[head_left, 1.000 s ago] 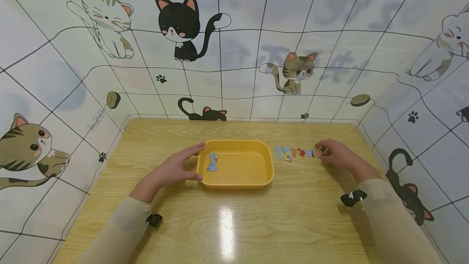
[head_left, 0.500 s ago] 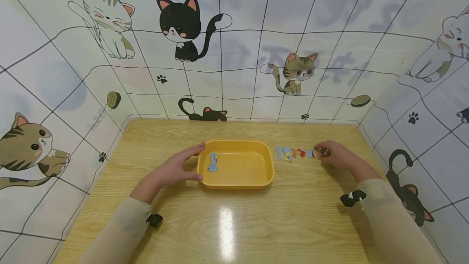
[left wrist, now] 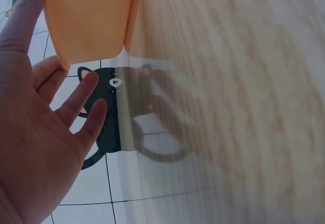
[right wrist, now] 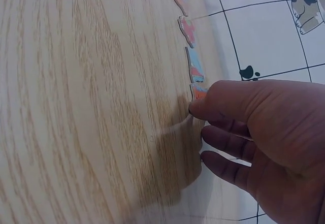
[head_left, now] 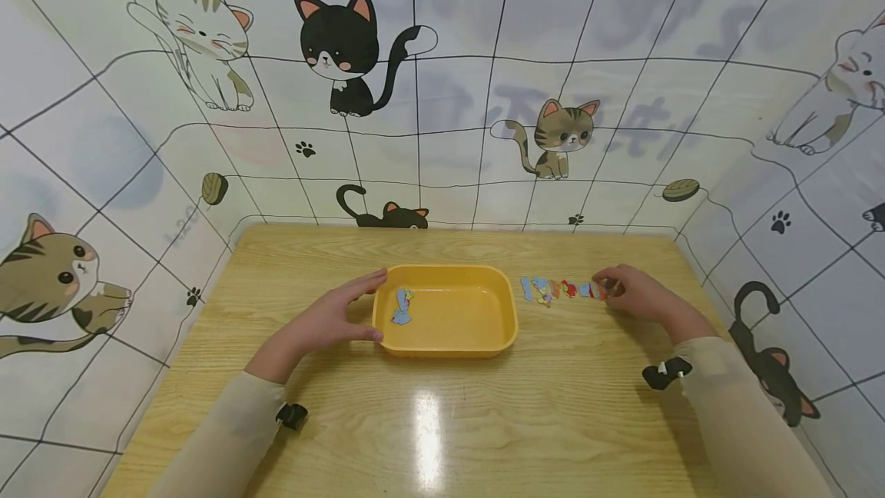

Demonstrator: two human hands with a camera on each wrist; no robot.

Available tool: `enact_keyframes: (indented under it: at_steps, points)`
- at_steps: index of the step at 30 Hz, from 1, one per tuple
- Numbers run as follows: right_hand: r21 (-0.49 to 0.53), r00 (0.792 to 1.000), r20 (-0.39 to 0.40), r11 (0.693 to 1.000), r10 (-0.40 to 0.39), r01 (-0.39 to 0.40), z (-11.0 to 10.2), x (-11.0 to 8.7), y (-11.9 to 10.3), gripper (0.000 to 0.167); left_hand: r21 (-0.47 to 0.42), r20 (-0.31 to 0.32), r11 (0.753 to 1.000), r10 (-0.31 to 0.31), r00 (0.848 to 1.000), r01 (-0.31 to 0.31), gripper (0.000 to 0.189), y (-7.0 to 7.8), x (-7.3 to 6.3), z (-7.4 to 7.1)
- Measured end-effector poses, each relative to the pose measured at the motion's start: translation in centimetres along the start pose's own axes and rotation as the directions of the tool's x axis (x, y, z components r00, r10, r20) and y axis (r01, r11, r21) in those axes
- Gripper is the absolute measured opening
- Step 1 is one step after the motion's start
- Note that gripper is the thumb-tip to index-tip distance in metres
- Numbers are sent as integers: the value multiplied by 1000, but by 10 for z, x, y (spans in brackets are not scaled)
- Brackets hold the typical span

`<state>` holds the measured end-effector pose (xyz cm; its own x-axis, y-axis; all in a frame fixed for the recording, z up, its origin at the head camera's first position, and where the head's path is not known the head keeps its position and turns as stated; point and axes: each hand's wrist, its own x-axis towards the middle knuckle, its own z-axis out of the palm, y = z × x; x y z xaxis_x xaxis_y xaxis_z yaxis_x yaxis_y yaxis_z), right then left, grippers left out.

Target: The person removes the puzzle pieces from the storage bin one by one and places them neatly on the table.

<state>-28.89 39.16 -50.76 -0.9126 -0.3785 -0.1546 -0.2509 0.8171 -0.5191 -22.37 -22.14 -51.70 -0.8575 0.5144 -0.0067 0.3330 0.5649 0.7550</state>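
Note:
In the head view, a yellow plastic tray (head_left: 459, 329) sits on the table, with a few blue and yellow puzzle pieces (head_left: 401, 307) at its left inside. My left hand (head_left: 332, 317) spans the tray's left end, thumb and fingers spread and touching its rim; the other fingers stay extended in the left wrist view. To the tray's right lies a row of several flat puzzle pieces (head_left: 568, 288). At the right end of that row, my right hand (head_left: 639, 294) holds an orange puzzle piece (right wrist: 198, 91) with thumb and fingertips, hiding part of it.
The wooden table (head_left: 359, 421) carries the tray and the row. A cloth printed with cats (head_left: 456, 91) rises behind it and along both sides. Black wrist straps (head_left: 292, 415) sit over the sleeves.
My right hand has shifted slightly, and the orange piece at the row's end now lies closer to its neighbour. The left hand and tray have stayed in place.

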Motion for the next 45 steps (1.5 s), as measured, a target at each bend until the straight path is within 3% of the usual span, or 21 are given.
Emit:
enact_keyframes:
  at_steps: [9, 14, 21, 30, 37, 45]
  points:
    - [-1, 999, -20, 999, 38, -38, 0, 1, 5, 49, 5, 4, 1000, 5, 1000, -6, 105, 1, -1, 0]
    - [24, 997, -65, 999, 41, -40, -3, -1, -12, 47, 8, 2, 1000, 6, 1000, -6, 106, 1, 0, 0]
    - [103, 991, -120, 992, -62, 74, -1, 5, -58, 41, 17, -6, 1000, 21, 1000, -21, 107, 1, 0, 1]
    - [70, 963, -132, 967, -235, 246, 22, 28, -135, 35, 19, -15, 999, 32, 999, -32, 106, 1, 0, 1]
    - [36, 926, -26, 925, -376, 377, 46, 46, -184, 37, -1, -9, 1000, 8, 1000, -8, 106, 2, 0, 0]
    - [-48, 898, 109, 900, -427, 434, 68, 63, -227, 41, -8, -9, 1000, 13, 1000, -13, 107, 0, 0, 0]
